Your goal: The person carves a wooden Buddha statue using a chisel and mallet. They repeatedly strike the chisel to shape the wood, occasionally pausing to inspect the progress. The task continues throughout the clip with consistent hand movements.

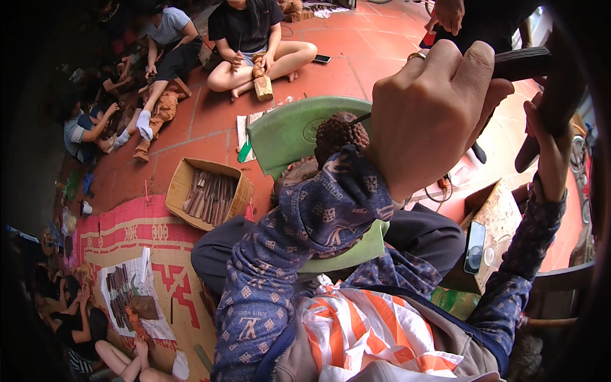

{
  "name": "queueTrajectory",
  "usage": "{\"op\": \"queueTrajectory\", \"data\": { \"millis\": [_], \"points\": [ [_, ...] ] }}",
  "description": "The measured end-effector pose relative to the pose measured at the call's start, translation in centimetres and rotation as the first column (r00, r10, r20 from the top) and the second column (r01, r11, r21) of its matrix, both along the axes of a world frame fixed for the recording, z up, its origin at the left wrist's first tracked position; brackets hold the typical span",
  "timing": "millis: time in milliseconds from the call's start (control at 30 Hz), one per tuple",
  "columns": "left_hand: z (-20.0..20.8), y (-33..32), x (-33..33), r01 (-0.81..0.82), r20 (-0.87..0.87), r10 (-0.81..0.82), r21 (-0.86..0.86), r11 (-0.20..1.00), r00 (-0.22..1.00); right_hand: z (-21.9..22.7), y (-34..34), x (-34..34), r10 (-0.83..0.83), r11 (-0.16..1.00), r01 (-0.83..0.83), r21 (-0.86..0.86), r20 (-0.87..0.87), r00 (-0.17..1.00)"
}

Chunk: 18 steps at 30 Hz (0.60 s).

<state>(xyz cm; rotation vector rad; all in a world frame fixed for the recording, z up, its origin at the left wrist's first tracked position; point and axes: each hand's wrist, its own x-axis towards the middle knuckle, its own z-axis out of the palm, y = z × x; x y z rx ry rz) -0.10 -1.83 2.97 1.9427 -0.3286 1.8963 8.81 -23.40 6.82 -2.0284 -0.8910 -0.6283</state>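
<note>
My left hand, with a ring on one finger, is closed round a chisel with a dark handle. The thin blade comes out on the other side of the fist, toward the knobbly head of a dark brown wood carving. That carving rests in a green plastic chair between my legs, its lower part hidden by my sleeve. At the far right my right hand is wrapped round a dark, thick club-like thing, perhaps a mallet; shadow hides its full shape.
A cardboard box of chisels stands left of my knee. More tools lie on paper over a patterned mat. A phone lies on a wooden bench at right. Several people sit on the tiles carving; another person's hand is ahead.
</note>
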Motion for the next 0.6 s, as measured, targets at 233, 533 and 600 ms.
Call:
{"op": "queueTrajectory", "data": {
  "millis": [233,533,600],
  "points": [
    [0.1,-0.1,0.1,0.039,-0.050,-0.042,-0.061,0.997,0.998,1.0,0.4,-0.1,0.066,0.998,-0.066,-0.003,0.024,0.998],
    [0.1,0.3,0.1,-0.007,0.018,0.006,0.056,0.998,1.000,0.9,0.4,-0.7,0.034,0.999,-0.034,-0.023,0.037,0.999],
    [-0.1,0.5,-0.3,-0.092,0.102,0.069,0.239,0.967,0.992,0.4,1.7,-1.1,0.141,0.984,-0.142,0.107,0.013,0.990]
  ]
}}
